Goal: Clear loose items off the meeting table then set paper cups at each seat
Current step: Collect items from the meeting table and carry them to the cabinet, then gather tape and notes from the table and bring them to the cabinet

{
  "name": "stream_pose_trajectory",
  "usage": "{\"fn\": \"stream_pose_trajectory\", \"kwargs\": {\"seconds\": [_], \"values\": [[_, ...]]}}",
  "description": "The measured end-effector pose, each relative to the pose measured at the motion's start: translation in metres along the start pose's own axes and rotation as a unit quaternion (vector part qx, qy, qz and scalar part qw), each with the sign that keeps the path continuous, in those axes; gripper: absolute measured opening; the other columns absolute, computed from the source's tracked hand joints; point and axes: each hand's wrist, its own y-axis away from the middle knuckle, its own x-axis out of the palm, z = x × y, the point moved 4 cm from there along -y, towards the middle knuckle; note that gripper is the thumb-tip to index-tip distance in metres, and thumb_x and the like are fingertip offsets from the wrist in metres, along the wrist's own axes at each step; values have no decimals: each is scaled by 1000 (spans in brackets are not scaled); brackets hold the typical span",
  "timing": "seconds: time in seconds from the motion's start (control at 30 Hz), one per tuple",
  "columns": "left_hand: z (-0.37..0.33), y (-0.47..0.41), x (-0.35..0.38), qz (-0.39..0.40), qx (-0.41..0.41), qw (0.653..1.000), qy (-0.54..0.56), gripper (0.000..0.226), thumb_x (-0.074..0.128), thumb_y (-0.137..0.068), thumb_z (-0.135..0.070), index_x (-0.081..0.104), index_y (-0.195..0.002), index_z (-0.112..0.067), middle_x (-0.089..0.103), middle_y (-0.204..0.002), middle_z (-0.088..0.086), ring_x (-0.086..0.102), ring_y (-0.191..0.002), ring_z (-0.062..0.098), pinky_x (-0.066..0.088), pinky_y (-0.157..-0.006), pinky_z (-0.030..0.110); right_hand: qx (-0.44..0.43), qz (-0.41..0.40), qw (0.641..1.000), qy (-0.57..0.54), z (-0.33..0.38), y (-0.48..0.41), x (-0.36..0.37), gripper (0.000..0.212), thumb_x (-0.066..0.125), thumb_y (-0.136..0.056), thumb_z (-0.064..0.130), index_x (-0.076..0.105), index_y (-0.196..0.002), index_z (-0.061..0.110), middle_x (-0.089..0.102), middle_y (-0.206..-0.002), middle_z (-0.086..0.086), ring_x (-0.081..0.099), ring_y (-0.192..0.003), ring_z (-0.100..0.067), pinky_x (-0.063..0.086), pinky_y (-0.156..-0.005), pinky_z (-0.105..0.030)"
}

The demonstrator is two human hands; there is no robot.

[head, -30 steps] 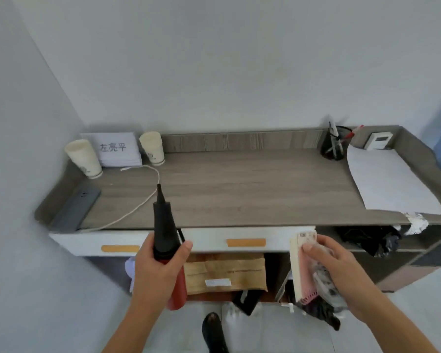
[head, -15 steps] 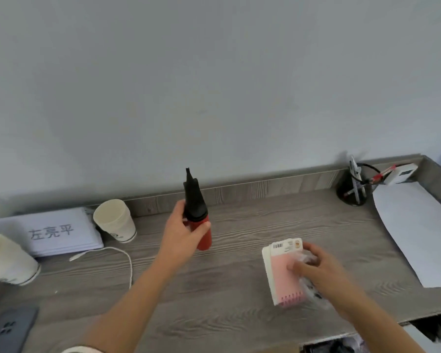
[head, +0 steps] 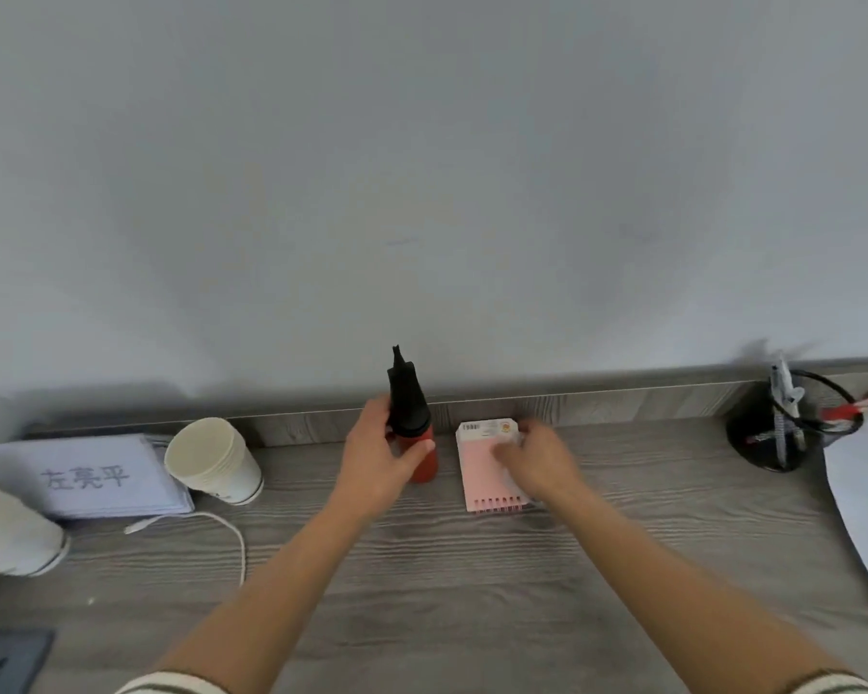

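My left hand (head: 382, 455) grips a red bottle with a black pointed cap (head: 412, 418), standing upright on the grey wood counter (head: 422, 568) near its back ledge. Just to the right, my right hand (head: 534, 455) presses on a pink spiral notebook (head: 484, 470) lying flat on the counter, with a crumpled clear wrapper partly hidden under the fingers. A stack of paper cups (head: 216, 460) stands to the left, and another paper cup (head: 8, 533) lies at the far left edge.
A white name card (head: 86, 475) sits behind a white cable (head: 211, 528). A dark phone (head: 6, 661) lies at the bottom left. A black pen holder (head: 787, 428) and a white paper sheet (head: 863, 498) occupy the right. The wall rises directly behind the ledge.
Both hands have moved forward from below the counter's front edge to its back. The bottle now stands on the counter and the notebook lies flat by the ledge.
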Motion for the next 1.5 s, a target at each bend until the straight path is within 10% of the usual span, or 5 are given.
{"fn": "stream_pose_trajectory", "kwargs": {"seconds": [0.5, 0.77, 1.07, 1.33, 1.5], "values": [[47, 28, 6, -16, -69, 997, -20, 78, 81, -74, -24, 40, -140, -18, 54, -127, -6, 55, -111, 10, 49, -94, 34, -229, -219, 924, 212, -48, 38, -42, 58, 54, -78, 48, 54, -130, 21, 48, -142, -9, 35, -138, -31, 31, -110, -51], [84, 82, 12, 49, 12, 969, -243, 37, 55, -76, -42, 70, -97, -15, 62, -104, 2, 60, -97, 24, 39, -88, 23, -245, -63, 903, 346, -61, 34, 22, 58, 23, -92, 65, 50, -134, 36, 51, -143, -11, 31, -140, -34, 20, -106, -61], [81, 106, 14, 56, 43, 939, -337, 39, 44, -87, -42, 65, -110, -18, 60, -128, 7, 57, -115, 27, 48, -92, 42, -229, -50, 905, 354, -57, 33, 18, 61, 34, -86, 64, 48, -138, 35, 48, -147, -6, 32, -142, -32, 23, -112, -62], [66, 109, 7, 176, 49, 936, -300, 46, 44, -84, -48, 66, -110, -17, 63, -118, 6, 58, -109, 26, 47, -91, 37, -202, -68, 968, 135, -58, 118, -2, 37, 57, -91, 39, 61, -125, 25, 66, -122, 4, 60, -112, -13, 46, -98, -32], [24, 136, 15, 310, -42, 949, 38, 10, 68, -88, -14, 64, -91, -23, 67, -88, 4, 62, -79, 11, 50, -73, 27, -83, -10, 992, -94, -90, 208, -5, 16, 65, -89, 34, 61, -101, 44, 71, -96, 14, 65, -90, 3, 50, -76, -13]]}}
